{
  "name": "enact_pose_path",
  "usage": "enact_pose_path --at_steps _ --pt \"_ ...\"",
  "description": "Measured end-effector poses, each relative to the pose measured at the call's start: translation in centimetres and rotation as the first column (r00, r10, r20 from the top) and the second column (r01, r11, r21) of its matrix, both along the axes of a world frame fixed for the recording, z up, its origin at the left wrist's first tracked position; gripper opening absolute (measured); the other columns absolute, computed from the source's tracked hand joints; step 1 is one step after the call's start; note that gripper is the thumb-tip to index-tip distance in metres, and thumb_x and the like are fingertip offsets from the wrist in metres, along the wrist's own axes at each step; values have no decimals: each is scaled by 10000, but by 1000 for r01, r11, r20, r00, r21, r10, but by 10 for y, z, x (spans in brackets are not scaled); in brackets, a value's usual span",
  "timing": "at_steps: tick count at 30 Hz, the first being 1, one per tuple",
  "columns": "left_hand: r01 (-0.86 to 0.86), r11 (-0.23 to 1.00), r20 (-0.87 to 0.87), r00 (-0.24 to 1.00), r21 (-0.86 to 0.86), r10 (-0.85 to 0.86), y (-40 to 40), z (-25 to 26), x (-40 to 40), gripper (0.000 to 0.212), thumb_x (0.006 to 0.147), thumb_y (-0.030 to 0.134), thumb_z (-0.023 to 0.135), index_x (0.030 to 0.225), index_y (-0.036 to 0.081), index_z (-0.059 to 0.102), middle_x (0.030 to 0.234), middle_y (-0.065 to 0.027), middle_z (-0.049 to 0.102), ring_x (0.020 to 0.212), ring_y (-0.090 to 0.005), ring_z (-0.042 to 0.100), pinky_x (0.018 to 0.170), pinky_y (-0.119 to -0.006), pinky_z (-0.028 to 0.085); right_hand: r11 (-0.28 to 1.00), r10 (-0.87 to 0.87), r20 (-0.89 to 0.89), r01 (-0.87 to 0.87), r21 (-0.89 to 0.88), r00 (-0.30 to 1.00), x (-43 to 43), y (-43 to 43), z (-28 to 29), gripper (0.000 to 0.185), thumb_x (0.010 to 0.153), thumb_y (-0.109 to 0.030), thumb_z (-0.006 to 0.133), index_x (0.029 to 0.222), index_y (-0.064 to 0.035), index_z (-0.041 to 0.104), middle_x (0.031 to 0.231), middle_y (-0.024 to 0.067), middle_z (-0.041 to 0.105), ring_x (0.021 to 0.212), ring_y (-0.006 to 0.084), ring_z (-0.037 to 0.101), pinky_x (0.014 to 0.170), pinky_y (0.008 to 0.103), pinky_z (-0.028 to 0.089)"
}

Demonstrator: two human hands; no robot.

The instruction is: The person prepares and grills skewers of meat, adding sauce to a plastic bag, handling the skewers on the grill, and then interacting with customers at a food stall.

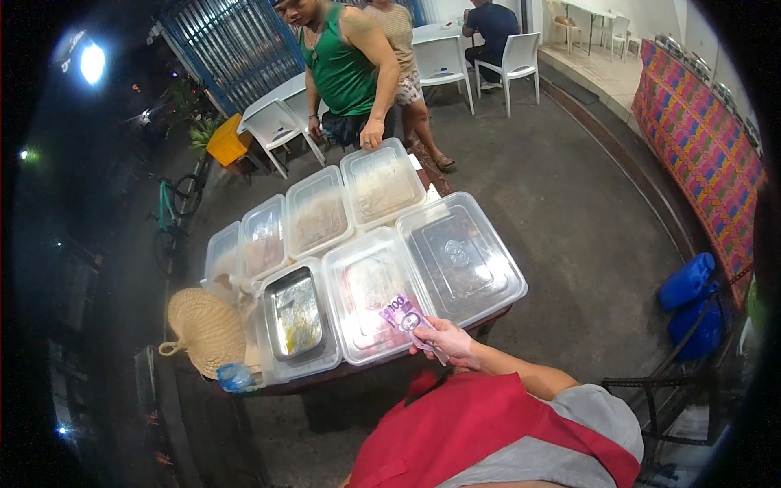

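My right hand [444, 341] holds a purple 100 banknote [404, 318] between thumb and fingers, over the front edge of a lidded clear plastic container [373, 287]. The note looks folded or doubled at its lower end. To the right of that container is a larger lidded one [460, 259]. On its left, a steel tray [296, 312] with foil and something yellow rests on another plastic lid. Four lidded containers make up the back row, one of them at the far corner [383, 183]. My left hand is out of view.
A woven fan [204, 329] and a blue plastic bag [235, 377] lie at the table's left end. Across the table a person in green [345, 67] touches the far container; another stands behind. White chairs [442, 64], blue jugs [695, 311] and a metal rack [659, 384] surround the area.
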State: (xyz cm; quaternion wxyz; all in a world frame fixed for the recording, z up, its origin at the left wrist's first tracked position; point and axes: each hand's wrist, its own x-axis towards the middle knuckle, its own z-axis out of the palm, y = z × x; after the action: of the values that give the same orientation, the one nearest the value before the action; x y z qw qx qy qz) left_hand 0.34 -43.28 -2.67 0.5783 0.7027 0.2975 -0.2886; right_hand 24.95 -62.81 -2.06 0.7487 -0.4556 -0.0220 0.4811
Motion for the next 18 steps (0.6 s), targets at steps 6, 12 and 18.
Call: enact_pose_path --at_steps 6,12,18 --pt "3 1000 -2 1000 30 -3 2 6 -5 418 881 241 482 1232 18 525 1070 -164 619 944 -297 606 869 -377 475 999 40 56 -38 -30 998 -1 0 11 223 941 -224 498 1089 -58 520 803 63 652 642 85 560 498 210 410" --pt "26 998 7 1000 48 -26 6 1 -15 425 870 233 488 1234 17 522 1067 -180 617 944 -313 605 869 -385 473 999 34 51 -32 -40 998 1 -1 11 250 931 -223 527 1118 -58 517 799 75 649 585 83 526 482 204 407" --pt "68 996 28 997 63 -70 11 0 -23 433 858 226 494 1236 16 518 1063 -196 615 944 -330 603 869 -393 472 1000 15 10 -15 -23 1000 1 2 4 266 919 -231 564 1117 -60 519 807 93 649 555 83 512 477 202 409"
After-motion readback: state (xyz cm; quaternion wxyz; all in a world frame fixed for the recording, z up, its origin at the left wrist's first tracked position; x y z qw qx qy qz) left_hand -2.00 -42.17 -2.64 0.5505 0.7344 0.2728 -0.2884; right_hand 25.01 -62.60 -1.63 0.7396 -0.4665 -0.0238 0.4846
